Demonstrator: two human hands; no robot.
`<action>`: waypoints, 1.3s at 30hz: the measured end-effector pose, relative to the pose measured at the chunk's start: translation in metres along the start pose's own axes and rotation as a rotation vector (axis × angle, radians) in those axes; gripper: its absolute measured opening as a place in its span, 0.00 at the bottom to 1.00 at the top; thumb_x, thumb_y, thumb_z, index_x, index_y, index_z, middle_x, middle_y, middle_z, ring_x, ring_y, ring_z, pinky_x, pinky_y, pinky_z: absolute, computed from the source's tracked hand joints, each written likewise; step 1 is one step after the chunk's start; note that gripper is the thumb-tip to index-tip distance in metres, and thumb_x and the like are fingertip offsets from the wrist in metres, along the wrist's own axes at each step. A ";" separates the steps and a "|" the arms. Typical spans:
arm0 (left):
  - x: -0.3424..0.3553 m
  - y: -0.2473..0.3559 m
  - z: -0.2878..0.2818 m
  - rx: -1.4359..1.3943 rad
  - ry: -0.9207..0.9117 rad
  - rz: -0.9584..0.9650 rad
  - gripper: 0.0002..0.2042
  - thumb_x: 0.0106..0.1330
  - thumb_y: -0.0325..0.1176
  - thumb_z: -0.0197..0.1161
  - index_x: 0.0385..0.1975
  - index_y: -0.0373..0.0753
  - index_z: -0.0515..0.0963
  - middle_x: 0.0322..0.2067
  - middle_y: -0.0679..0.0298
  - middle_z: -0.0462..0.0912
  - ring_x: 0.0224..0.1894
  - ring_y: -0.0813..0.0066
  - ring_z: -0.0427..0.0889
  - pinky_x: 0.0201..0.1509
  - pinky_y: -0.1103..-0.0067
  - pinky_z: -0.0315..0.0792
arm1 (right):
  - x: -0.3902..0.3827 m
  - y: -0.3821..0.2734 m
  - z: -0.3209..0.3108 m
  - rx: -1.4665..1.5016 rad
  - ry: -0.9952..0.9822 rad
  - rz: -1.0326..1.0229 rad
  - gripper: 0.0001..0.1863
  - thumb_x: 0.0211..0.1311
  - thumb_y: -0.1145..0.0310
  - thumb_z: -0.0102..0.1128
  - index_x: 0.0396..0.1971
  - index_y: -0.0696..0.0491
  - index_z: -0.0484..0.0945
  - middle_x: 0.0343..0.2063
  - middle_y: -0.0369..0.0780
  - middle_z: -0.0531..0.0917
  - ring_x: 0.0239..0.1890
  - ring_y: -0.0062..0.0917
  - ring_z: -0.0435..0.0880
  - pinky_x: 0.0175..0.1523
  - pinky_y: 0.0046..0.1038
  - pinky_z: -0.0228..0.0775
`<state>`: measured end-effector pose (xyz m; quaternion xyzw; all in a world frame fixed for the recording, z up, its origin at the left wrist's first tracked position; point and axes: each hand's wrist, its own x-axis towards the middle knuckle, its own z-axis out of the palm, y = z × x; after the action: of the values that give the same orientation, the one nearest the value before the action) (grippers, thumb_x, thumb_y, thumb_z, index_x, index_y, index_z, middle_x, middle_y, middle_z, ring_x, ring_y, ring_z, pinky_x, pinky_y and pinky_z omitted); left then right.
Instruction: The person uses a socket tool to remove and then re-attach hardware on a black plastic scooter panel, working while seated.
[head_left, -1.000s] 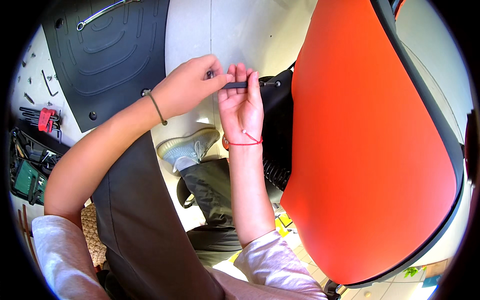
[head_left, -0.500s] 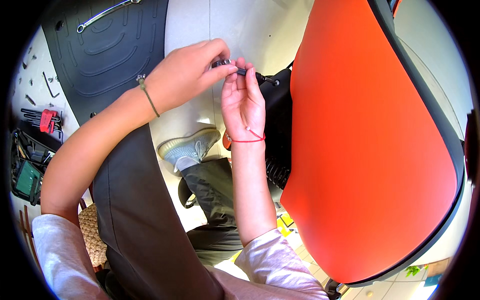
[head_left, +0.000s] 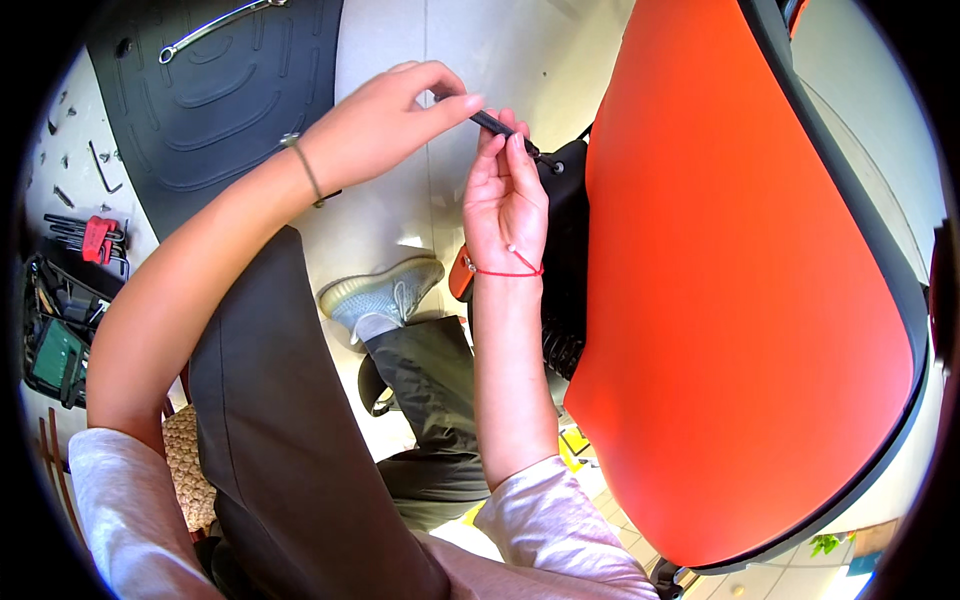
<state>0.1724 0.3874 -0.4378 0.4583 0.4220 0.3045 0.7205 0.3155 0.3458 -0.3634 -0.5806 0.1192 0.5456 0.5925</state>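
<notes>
My left hand [head_left: 395,125], a cord bracelet at its wrist, is closed around the upper end of a dark tool [head_left: 490,122]. My right hand [head_left: 505,200], with a red string on its wrist, pinches the tool's shaft with thumb and fingers, palm up. The tool slants down to the right toward a small silver fastener [head_left: 559,167] on a black part [head_left: 568,210] beside a large orange-red panel [head_left: 745,300] with dark edging; whether the tip touches it I cannot tell. Part of the tool's upper end is hidden by my left hand.
At left are a black rubber mat [head_left: 220,120] with a wrench [head_left: 215,30], scattered screws, a loose hex key [head_left: 100,170], a red-holder hex-key set [head_left: 97,240] and an open toolcase [head_left: 55,350]. My leg [head_left: 260,400] and shoe [head_left: 380,295] are below; a black spring [head_left: 560,350] is behind.
Both hands have moved up and slightly right. The tool, level a second ago, now slants, its left end raised along with my left hand.
</notes>
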 end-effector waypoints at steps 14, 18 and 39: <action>0.007 0.017 -0.011 -0.332 -0.256 -0.537 0.21 0.67 0.50 0.51 0.40 0.33 0.72 0.18 0.67 0.75 0.18 0.83 0.73 0.20 0.86 0.65 | 0.003 0.012 0.001 -0.201 0.043 -0.086 0.09 0.63 0.75 0.55 0.42 0.59 0.70 0.45 0.43 0.76 0.45 0.23 0.77 0.48 0.19 0.74; -0.007 0.005 0.002 -0.320 -0.101 -0.225 0.17 0.69 0.44 0.50 0.44 0.35 0.70 0.19 0.66 0.76 0.19 0.82 0.73 0.22 0.86 0.66 | 0.010 0.012 -0.010 -0.209 0.039 -0.087 0.10 0.62 0.72 0.57 0.41 0.58 0.70 0.42 0.42 0.78 0.42 0.21 0.78 0.47 0.18 0.73; -0.004 -0.003 0.001 0.538 -0.067 0.658 0.10 0.58 0.31 0.62 0.37 0.37 0.76 0.39 0.68 0.80 0.40 0.71 0.75 0.43 0.78 0.72 | -0.002 0.006 -0.005 -0.228 -0.038 -0.036 0.13 0.65 0.67 0.55 0.45 0.58 0.68 0.41 0.39 0.75 0.43 0.20 0.76 0.52 0.23 0.71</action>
<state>0.1718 0.3821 -0.4386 0.7498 0.2941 0.3822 0.4530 0.3126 0.3395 -0.3668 -0.6358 0.0347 0.5560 0.5343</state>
